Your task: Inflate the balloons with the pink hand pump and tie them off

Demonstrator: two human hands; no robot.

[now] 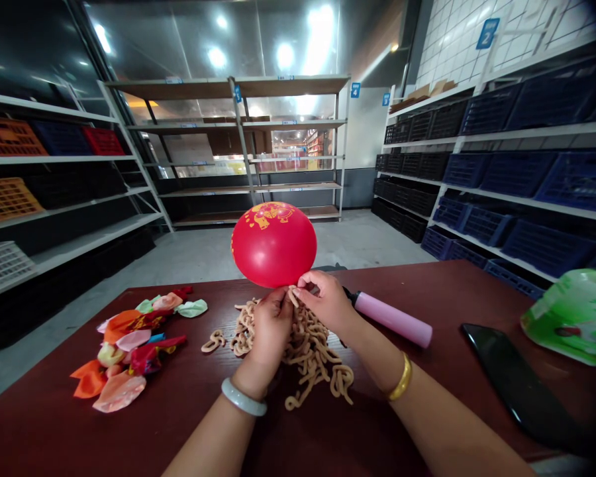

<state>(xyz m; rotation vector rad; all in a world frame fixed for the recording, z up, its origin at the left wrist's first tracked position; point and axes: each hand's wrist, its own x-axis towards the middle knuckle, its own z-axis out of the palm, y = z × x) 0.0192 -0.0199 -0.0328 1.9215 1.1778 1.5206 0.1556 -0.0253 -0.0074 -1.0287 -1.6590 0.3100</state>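
An inflated red balloon (273,244) with a yellow print stands above the dark red table (457,291), neck downward. My left hand (269,326) is closed round the balloon's neck from the left. My right hand (326,301) pinches the neck from the right, with a tan rubber band between the fingertips. Both hands hover over a heap of tan rubber bands (308,358) lying on the table. A pale bracelet sits on my left wrist and a gold bangle on my right.
Several limp balloons (129,348) in orange, pink, red and green lie at the left. A pink hand pump (390,318) lies right of my hands. A black phone (514,381) and a green balloon (573,315) sit at the right. Shelving racks with crates surround the table.
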